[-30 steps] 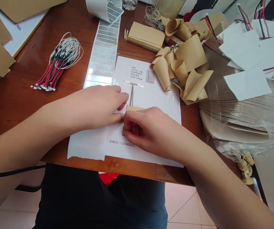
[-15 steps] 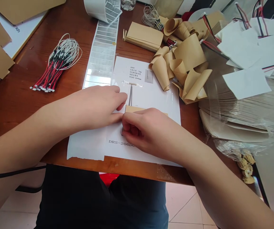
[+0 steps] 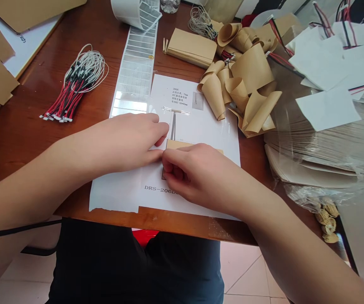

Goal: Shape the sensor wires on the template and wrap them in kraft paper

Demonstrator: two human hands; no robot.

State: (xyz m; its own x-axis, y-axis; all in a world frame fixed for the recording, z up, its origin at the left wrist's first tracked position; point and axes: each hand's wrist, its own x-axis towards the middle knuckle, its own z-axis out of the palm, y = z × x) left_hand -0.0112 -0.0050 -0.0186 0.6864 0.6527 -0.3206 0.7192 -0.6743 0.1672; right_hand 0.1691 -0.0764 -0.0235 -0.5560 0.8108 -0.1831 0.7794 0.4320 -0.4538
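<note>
A brown paper piece [image 3: 180,144] lies on the white printed sheet [image 3: 215,112], most of it covered by my right hand [image 3: 197,171]. That hand's fingers are curled into a pinch at the paper's left edge; whatever sits between the fingertips is hidden. My left hand [image 3: 146,137] rests on the sheet just to the left, thumb stretched out towards the right fingertips, index finger bent and apart from the thumb. Its other fingers are out of sight. Above the brown paper, the sheet carries a printed wire drawing [image 3: 173,124] and text.
A label roll [image 3: 125,14] trails its strip towards me. Bundled red and white wires [image 3: 77,84] lie at left. A brown paper stack [image 3: 190,47], curled brown papers [image 3: 241,80] and a bag of sheets [image 3: 314,152] stand at right, with white papers [image 3: 329,109] on top.
</note>
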